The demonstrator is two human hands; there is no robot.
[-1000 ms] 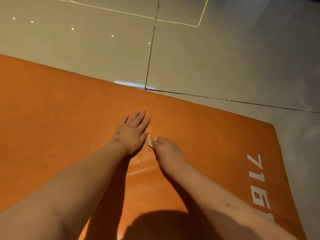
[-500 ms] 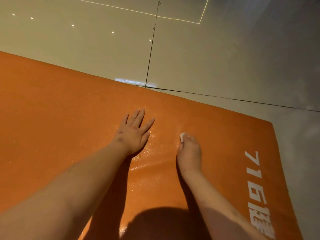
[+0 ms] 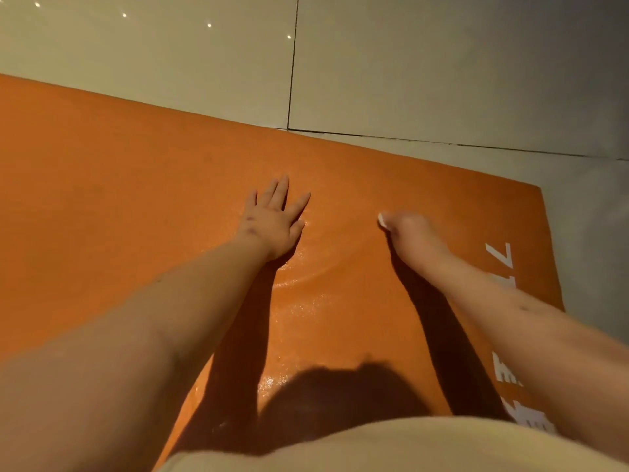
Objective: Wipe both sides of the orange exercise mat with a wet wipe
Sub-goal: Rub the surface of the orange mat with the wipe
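Garment (image 3: 374, 444), beige: lowest edge of view.
Mat (image 3: 102, 199), orange: flat on floor, running from left of view to its right-hand end; wet sheen (image 3: 306, 301) between the two forearms.
Lettering (image 3: 500, 264), white: along mat's right end, partly hidden by right forearm.
Left hand (image 3: 272, 219): arm extended, palm down on mat, fingers straight and spread, grasping nothing.
Right hand (image 3: 412, 233): arm extended, well apart from left, fingers curled round wipe (image 3: 383, 219), its white corner showing at the fingertips, down on mat.
Floor (image 3: 408, 63): pale glossy tiles beyond mat's far edge, dark grout lines.
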